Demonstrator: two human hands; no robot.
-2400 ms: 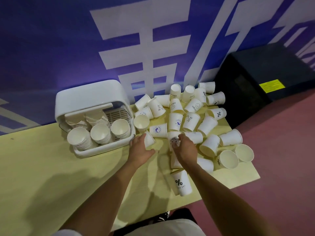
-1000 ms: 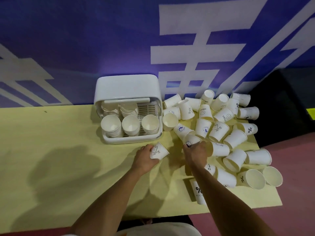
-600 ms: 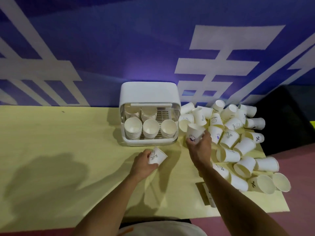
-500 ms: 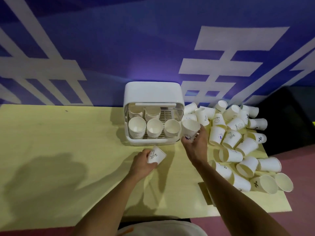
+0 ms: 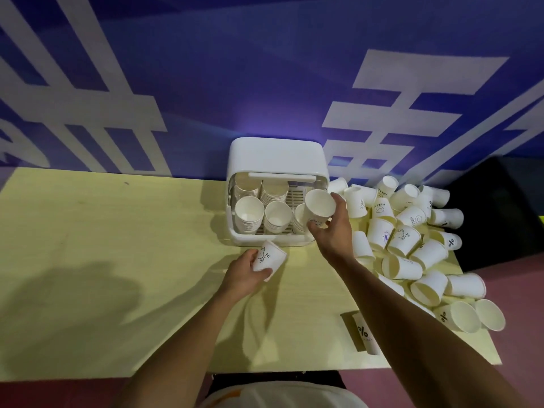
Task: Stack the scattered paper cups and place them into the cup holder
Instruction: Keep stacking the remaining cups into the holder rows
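A white cup holder [image 5: 278, 156] with an open front stands at the back of the yellow table [image 5: 117, 260]; several stacks of paper cups [image 5: 248, 213] sit inside it. My right hand [image 5: 334, 231] grips a white paper cup [image 5: 319, 206], mouth up and tilted, right at the holder's front right corner. My left hand [image 5: 245, 270] holds another printed paper cup [image 5: 269, 259], tilted, just in front of the holder's base. To the right lies a pile of scattered cups [image 5: 409, 237], most on their sides.
A purple wall with large white characters [image 5: 412, 92] rises behind the table. A black box [image 5: 500, 207] stands past the table's right end, beside the pink floor [image 5: 524, 304]. One cup with a percent mark [image 5: 365, 334] lies near the front edge under my right forearm.
My right hand has lifted a cup out of the pile and carried it left to the holder's front. My left hand kept its cup, staying in front of the holder. The view shifted left.
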